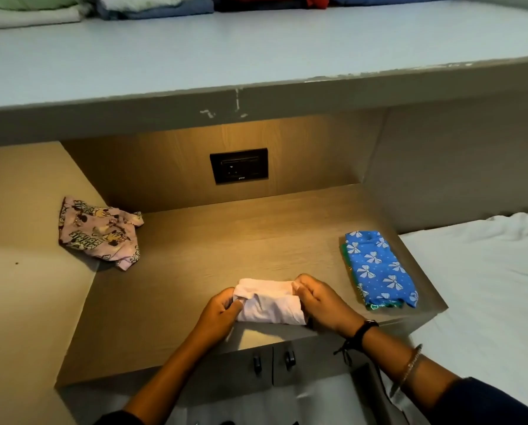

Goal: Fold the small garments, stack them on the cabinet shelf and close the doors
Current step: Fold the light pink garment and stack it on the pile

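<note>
**Folding a pale pink garment at the front edge of the tabletop**

Head view. Both hands work at the middle of the front edge of the wooden tabletop (226, 240). The left hand (218, 311) has its grip closed on the left end of the pale pink garment (269, 302), with the fingers curled into the cloth. The right hand (321, 299) pinches the right end in the same way. The garment lies bunched between them, partly folded and resting on the tabletop. A black wristband (365, 328) and a thin bangle (411, 366) sit on the right forearm.

Near the right edge lies a folded blue bow-print garment (379, 271); a green garment (376, 306) shows beneath its front end. At the left edge a pink cartoon-print garment (100, 233) lies crumpled and unfolded, partly against the side panel. A dark socket plate (239, 165) is set in the back wall. Two dark door knobs (257, 361) show side by side below the front edge. An upper shelf (256, 47) carries folded cloth stacks (155, 7) along its far edge. A white bed sheet (486, 286) lies to the right.
</note>
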